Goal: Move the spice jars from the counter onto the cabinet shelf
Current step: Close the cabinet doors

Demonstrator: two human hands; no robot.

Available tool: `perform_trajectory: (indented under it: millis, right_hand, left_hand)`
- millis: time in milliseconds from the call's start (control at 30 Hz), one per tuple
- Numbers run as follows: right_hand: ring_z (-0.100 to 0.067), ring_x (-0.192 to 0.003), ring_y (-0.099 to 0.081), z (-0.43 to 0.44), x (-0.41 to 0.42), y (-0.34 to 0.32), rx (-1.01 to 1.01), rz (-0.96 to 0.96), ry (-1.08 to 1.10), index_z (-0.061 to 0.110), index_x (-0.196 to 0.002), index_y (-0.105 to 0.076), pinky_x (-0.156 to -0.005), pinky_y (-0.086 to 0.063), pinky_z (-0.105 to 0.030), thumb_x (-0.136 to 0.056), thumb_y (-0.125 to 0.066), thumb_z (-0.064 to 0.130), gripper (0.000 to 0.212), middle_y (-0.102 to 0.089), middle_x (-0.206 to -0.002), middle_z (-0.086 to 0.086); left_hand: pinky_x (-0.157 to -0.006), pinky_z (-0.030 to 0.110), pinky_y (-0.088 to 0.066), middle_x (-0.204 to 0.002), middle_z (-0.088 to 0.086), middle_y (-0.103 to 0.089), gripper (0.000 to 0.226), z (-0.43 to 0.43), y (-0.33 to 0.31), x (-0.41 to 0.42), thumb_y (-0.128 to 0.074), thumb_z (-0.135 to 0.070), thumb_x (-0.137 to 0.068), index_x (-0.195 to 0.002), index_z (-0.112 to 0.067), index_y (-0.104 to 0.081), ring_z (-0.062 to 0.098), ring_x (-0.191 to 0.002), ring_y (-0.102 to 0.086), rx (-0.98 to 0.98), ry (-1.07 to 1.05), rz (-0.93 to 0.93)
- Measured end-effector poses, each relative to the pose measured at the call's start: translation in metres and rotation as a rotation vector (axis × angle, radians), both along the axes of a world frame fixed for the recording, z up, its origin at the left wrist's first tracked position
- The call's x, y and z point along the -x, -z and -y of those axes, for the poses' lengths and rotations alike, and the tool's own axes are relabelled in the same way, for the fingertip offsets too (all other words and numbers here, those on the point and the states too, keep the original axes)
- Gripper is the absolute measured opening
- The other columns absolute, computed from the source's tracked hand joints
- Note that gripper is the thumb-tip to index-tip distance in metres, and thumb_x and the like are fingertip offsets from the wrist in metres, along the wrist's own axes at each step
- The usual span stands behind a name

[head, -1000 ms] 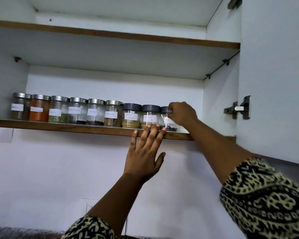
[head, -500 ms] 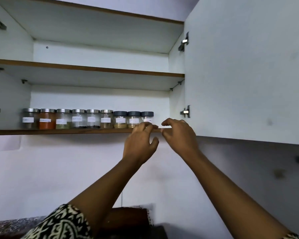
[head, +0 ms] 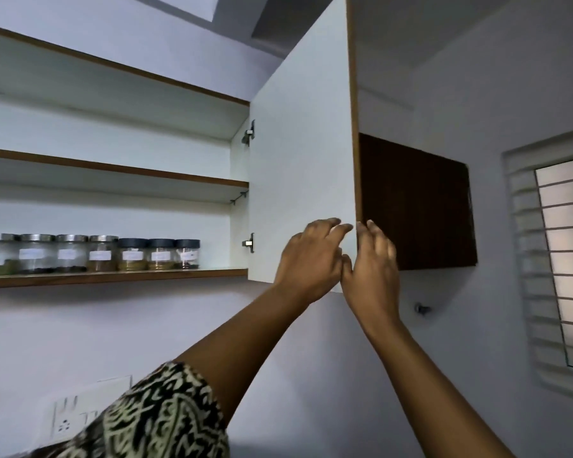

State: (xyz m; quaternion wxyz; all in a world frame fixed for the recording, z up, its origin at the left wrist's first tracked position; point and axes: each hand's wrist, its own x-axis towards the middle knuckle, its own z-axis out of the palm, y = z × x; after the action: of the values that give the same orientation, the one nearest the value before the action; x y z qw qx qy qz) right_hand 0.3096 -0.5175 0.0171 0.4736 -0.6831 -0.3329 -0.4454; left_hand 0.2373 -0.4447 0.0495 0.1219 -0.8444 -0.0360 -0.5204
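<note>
Several labelled glass spice jars (head: 103, 256) stand in a row on the lower cabinet shelf (head: 113, 278); the three on the right have dark lids, the others silver ones. The last dark-lidded jar (head: 186, 254) ends the row near the shelf's right end. Both hands are away from the jars, at the free edge of the open white cabinet door (head: 301, 143). My left hand (head: 311, 259) rests with extended fingers on the door's inner face. My right hand (head: 374, 269) touches the door's brown edge with its fingers pointing up. Neither hand holds a jar.
An upper shelf (head: 113, 167) sits above the jars. A dark brown closed cabinet (head: 414, 206) hangs right of the open door. A louvred window (head: 559, 259) is at far right, and a wall socket (head: 80, 414) is at lower left. The counter is out of view.
My right hand let go of the last dark-lidded jar on the shelf. Both hands moved right from the shelf edge to the door's edge, and the view swung right.
</note>
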Motion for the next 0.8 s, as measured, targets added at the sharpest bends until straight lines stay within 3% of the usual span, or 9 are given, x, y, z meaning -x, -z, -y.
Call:
perform_trajectory:
  millis: [67, 133, 267, 367, 533, 800]
  right_hand:
    - [-0.028, -0.139, -0.031, 0.000, -0.019, -0.002, 0.063, -0.166, -0.117, 0.015, -0.147, -0.024, -0.106, -0.041, -0.041, -0.095, -0.049, 0.026, 0.059, -0.026, -0.154, -0.008]
    - [-0.030, -0.128, -0.046, -0.003, -0.031, 0.000, 0.144, -0.247, -0.208, 0.016, -0.147, -0.022, -0.099, -0.047, -0.040, -0.095, -0.049, 0.030, 0.061, -0.036, -0.148, -0.011]
    - [-0.029, -0.126, -0.049, -0.008, -0.037, 0.009, 0.155, -0.226, -0.279, 0.014, -0.149, -0.020, -0.098, -0.044, -0.034, -0.093, -0.055, 0.021, 0.067, -0.037, -0.149, -0.009]
    - [-0.028, -0.129, -0.047, -0.009, -0.029, 0.018, 0.141, -0.166, -0.313, 0.013, -0.148, -0.022, -0.103, -0.041, -0.032, -0.092, -0.056, 0.017, 0.066, -0.038, -0.149, -0.007]
    - [-0.026, -0.121, -0.055, -0.026, 0.007, 0.027, 0.066, -0.059, -0.470, 0.014, -0.145, -0.032, -0.097, -0.046, -0.030, -0.089, -0.062, 0.020, 0.065, -0.050, -0.141, -0.007]
    - [-0.025, -0.115, -0.055, -0.096, 0.082, 0.033, -0.013, 0.086, -0.629, 0.014, -0.142, -0.039, -0.087, -0.052, -0.036, -0.083, -0.068, 0.023, 0.067, -0.051, -0.130, -0.009]
  left_hand:
    - [-0.110, 0.039, -0.033, -0.151, 0.000, -0.037, 0.050, 0.010, -0.007, -0.025, -0.045, -0.019, -0.093, -0.143, -0.024, -0.039, 0.020, -0.141, -0.030, -0.032, -0.028, -0.064]
    - [-0.115, 0.042, -0.025, -0.156, -0.001, -0.029, 0.051, 0.012, -0.015, -0.044, -0.043, -0.020, -0.095, -0.145, -0.026, -0.034, 0.020, -0.146, -0.020, -0.096, -0.099, -0.119]
    - [-0.118, 0.047, -0.013, -0.160, -0.001, -0.016, 0.043, -0.002, -0.030, -0.055, -0.032, -0.032, -0.100, -0.143, -0.027, -0.039, 0.021, -0.149, -0.008, -0.205, -0.249, -0.185]
    - [-0.116, 0.048, -0.016, -0.160, 0.001, -0.016, 0.042, -0.017, -0.025, -0.039, -0.030, -0.033, -0.100, -0.139, -0.025, -0.043, 0.024, -0.148, -0.013, -0.256, -0.289, -0.176]
    - [-0.111, 0.048, -0.029, -0.155, 0.004, -0.032, 0.043, -0.049, -0.013, 0.010, -0.032, -0.039, -0.097, -0.133, -0.024, -0.051, 0.024, -0.142, -0.031, -0.402, -0.375, -0.059]
    - [-0.111, 0.049, -0.028, -0.153, 0.005, -0.035, 0.046, -0.106, -0.014, 0.117, -0.034, -0.044, -0.097, -0.135, -0.025, -0.051, 0.024, -0.140, -0.035, -0.493, -0.551, -0.044]
